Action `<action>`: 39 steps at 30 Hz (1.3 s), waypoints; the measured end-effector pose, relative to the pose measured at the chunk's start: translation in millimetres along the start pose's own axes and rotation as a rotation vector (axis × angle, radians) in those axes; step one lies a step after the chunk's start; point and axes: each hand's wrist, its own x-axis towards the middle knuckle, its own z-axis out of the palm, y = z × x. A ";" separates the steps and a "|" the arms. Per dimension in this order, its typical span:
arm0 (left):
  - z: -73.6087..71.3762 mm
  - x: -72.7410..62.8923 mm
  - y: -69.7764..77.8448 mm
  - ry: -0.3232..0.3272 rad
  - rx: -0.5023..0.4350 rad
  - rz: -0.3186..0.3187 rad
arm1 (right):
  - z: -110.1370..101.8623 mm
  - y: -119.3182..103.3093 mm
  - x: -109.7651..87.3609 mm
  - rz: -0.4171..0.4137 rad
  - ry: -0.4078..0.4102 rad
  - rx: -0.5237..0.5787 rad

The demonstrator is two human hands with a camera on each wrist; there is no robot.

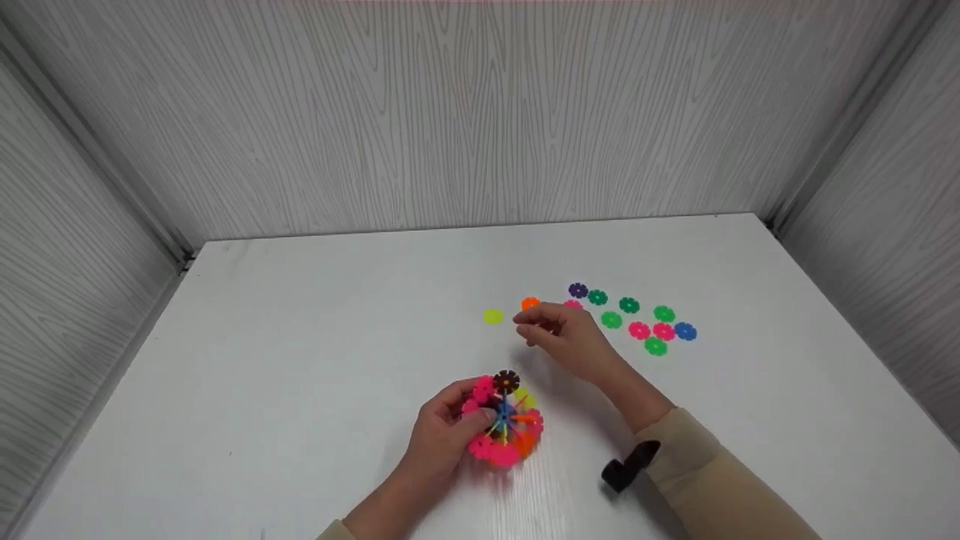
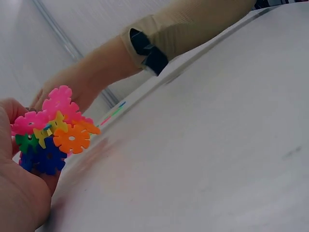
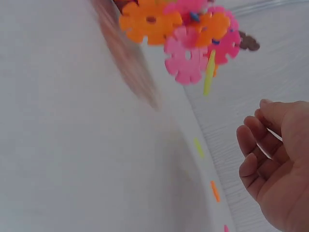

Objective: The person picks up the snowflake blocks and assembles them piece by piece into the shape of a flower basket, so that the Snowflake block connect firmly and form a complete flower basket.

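Observation:
My left hand point(image 1: 442, 427) grips a round cluster of interlocking plastic flower-shaped discs point(image 1: 510, 431), thumb on its near side. Pink, orange, yellow, blue and green pieces show in the left wrist view, and a brown disc point(image 1: 506, 382) sticks up at the top in the head view. Beyond the cluster, my right hand point(image 1: 574, 345) hovers over the table with loosely bent fingers and nothing between them. A loose yellow disc point(image 1: 493, 316) lies just left of its fingertips, and an orange disc point(image 1: 530, 303) just behind them.
More loose discs lie to the right on the white table point(image 1: 300, 360): a purple one point(image 1: 577, 290), several greens point(image 1: 611, 320), pink ones point(image 1: 639, 331) and a blue one point(image 1: 685, 331). Pale wood-grain panels point(image 1: 480, 112) stand at the back and both sides.

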 end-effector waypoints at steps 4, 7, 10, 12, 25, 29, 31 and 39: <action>-0.4 -0.7 0.4 0.026 -0.007 0.003 | 7.4 11.4 30.3 0.150 -0.021 -0.041; -0.8 -1.0 1.0 0.035 -0.018 0.002 | 15.4 15.8 44.3 0.221 -0.038 -0.063; -1.1 -1.2 2.3 0.041 -0.023 0.004 | 21.7 16.6 53.4 0.245 -0.048 -0.095; -0.7 -1.1 2.6 0.045 -0.032 0.005 | 24.2 17.1 56.7 0.237 -0.053 -0.125; 0.6 -1.4 3.7 0.052 -0.095 -0.011 | 30.6 18.9 51.4 0.167 -0.101 -0.260; 0.8 -0.3 2.2 0.042 -0.119 0.003 | 25.5 20.2 34.3 0.203 -0.112 -0.219; 0.6 0.4 1.4 0.034 -0.129 0.002 | 22.3 20.8 24.0 0.207 -0.114 -0.208; 0.9 0.3 2.2 0.057 -0.107 -0.028 | 6.5 19.5 -13.4 0.158 -0.101 -0.170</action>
